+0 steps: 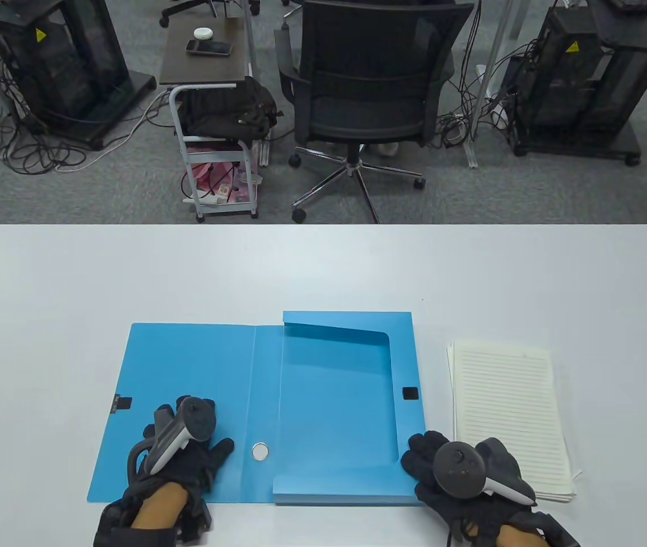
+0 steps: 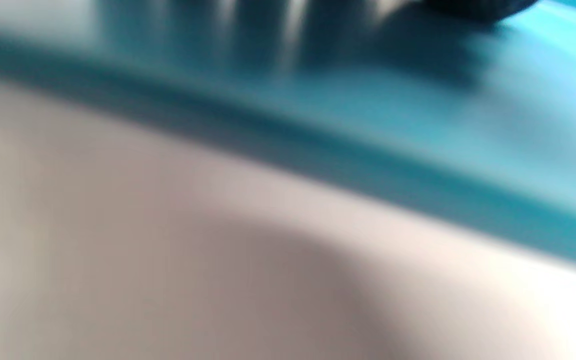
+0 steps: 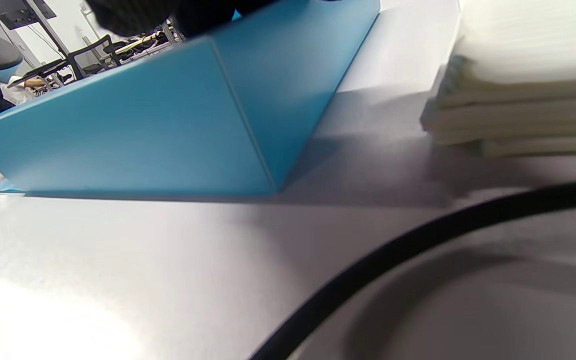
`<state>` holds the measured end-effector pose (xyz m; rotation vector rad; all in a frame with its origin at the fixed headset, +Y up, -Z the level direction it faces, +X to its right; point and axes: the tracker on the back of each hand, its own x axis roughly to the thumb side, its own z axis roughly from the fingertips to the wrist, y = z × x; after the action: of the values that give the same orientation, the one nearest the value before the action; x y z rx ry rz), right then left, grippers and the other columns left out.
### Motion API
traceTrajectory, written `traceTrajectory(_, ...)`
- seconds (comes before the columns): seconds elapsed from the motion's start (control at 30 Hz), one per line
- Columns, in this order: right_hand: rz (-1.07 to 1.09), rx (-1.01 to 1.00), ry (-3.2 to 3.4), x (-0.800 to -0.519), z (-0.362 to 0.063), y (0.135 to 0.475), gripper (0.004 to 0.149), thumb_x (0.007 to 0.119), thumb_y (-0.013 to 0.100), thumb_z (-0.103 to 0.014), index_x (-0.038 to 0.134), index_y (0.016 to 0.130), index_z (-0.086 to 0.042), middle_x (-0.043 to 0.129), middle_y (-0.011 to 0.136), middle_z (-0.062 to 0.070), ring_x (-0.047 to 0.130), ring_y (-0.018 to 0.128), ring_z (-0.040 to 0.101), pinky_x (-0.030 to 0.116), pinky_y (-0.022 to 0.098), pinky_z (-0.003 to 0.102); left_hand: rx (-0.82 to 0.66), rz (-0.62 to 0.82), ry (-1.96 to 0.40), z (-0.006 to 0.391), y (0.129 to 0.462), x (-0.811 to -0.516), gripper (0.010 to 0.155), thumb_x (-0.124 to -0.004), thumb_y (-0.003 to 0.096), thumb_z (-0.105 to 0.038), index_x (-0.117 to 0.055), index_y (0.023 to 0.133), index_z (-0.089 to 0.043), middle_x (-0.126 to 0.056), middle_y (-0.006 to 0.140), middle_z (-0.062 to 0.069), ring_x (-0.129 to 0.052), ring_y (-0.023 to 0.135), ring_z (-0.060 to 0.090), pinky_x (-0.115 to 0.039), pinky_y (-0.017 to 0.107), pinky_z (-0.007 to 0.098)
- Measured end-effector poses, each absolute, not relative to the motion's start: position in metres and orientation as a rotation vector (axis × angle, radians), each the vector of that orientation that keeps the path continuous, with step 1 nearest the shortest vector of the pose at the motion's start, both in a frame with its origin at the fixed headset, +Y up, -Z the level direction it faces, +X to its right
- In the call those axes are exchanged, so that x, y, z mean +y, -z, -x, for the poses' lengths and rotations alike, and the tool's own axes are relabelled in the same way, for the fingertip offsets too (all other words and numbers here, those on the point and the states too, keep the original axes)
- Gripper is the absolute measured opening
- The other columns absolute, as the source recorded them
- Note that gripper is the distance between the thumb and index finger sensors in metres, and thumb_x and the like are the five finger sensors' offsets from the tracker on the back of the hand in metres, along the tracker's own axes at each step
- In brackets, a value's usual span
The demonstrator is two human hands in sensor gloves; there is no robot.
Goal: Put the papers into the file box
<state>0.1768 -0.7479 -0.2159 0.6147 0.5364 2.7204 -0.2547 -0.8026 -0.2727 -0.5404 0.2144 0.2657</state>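
Your blue file box (image 1: pixel 334 399) lay open on the white surface (image 1: pixel 323 268), its lid (image 1: pixel 180 399) folded flat to the left and its tray to the right. Your left hand (image 1: pixel 178 456) rested flat on the lid near its front edge, fingers spread and holding nothing. Your right hand (image 1: pixel 460 473) touched the tray's front right corner with its fingers; whether it gripped the wall, you could not tell from these views. The stack of lined papers (image 1: pixel 508 419) sat just right of the box, apart from it, partly under your right hand's tracker (image 1: pixel 466 464).
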Motion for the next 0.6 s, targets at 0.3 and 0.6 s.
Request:
traceTrajectory(0.3,-0.608,0.519,-2.723,-0.748,-0.177,0.215,0.052,0.06,0.045,-0.042,0.047,0.094,-0.03,0.034,0.107,-0.005,0.03,0.101,0.029,0.043,0.074,0.055,0.231,0.556,-0.36,0.258,0.273,-0.808,0.085,-0.05,0.0351,-0.065,0.0,0.1,-0.043,0.017,0.105,-0.002,0.014,0.099,0.035,0.001,0.071,0.06)
traceTrajectory(0.6,-0.608,0.508,-2.737,-0.748,-0.177,0.215,0.052,0.06,0.045,-0.041,0.047,0.094,-0.03,0.034,0.107,-0.005,0.03,0.102,0.029,0.043,0.075,0.054,0.169,0.403,-0.372,0.249,0.273,-0.789,0.086,-0.064,0.0382,-0.061,-0.017,0.106,-0.037,0.004,0.11,0.002,0.005,0.105,0.033,-0.001,0.073,0.061)
